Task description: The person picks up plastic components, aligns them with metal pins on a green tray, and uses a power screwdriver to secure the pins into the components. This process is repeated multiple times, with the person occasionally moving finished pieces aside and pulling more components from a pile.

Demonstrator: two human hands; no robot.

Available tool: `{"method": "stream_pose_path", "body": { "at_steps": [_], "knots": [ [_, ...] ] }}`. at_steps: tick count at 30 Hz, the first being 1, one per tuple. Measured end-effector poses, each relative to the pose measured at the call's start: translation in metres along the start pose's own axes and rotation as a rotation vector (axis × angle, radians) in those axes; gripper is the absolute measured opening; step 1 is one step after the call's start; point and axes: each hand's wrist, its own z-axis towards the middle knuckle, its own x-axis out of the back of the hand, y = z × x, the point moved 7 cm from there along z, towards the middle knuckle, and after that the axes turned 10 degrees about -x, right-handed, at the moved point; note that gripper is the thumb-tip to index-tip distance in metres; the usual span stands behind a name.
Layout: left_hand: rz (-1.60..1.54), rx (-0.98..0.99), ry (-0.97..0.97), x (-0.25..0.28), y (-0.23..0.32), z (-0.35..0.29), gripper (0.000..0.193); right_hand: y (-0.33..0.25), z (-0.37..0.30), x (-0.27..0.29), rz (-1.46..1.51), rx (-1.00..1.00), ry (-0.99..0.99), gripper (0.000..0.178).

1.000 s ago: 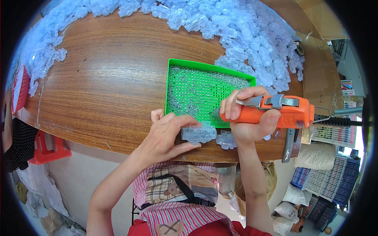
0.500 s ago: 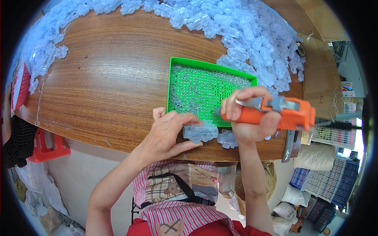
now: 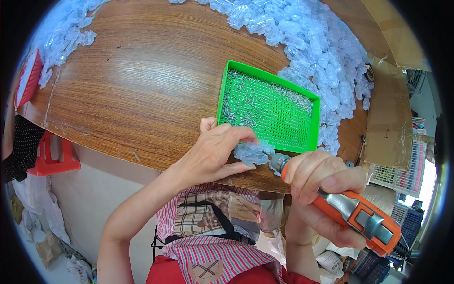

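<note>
My left hand (image 3: 215, 149) pinches a clear plastic housing (image 3: 249, 154) at the near edge of the table, just in front of the green tray. Wrapped around an orange electric screwdriver (image 3: 350, 213), my right hand (image 3: 326, 182) holds the tool slanting down to the left. Its thin bit meets the right end of the housing; whether a screw sits on the tip is too small to tell. Behind the grey nose of the tool, another clear part (image 3: 274, 169) shows only in part. Small silver screws (image 3: 243, 97) lie scattered in the perforated green tray (image 3: 315, 125).
A large heap of clear plastic parts (image 3: 312, 52) covers the far and right side of the brown wooden table (image 3: 142, 85). More lie at far left beside a red basket (image 3: 29, 78). A cardboard panel (image 3: 390, 118) stands at right. Below left is a red stool (image 3: 54, 156).
My right hand has swung the screwdriver from over the tray's near right corner down toward me, and its bit now meets the housing. The whole view has shifted slightly.
</note>
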Motion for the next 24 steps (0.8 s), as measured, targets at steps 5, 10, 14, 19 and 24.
{"method": "stream_pose_path", "body": {
  "at_steps": [5,10,14,19,24],
  "knots": [
    [-0.001,-0.009,0.019,-0.001,0.000,-0.001,0.058,0.008,-0.001,0.002,0.082,-0.018,-0.019,0.087],
    [-0.009,-0.027,0.028,-0.001,0.001,0.000,0.057,0.012,-0.003,-0.007,-0.037,0.002,0.040,0.080],
    [0.003,-0.024,0.037,0.001,0.002,-0.002,0.059,0.014,-0.003,-0.015,-0.082,0.044,0.036,0.079],
    [-0.020,-0.030,0.042,0.001,0.001,-0.001,0.060,0.013,0.000,-0.018,-0.097,0.047,-0.005,0.081],
    [0.003,-0.027,0.018,-0.001,0.000,-0.001,0.063,0.013,0.004,-0.007,0.022,-0.073,0.057,0.078]
  ]
}}
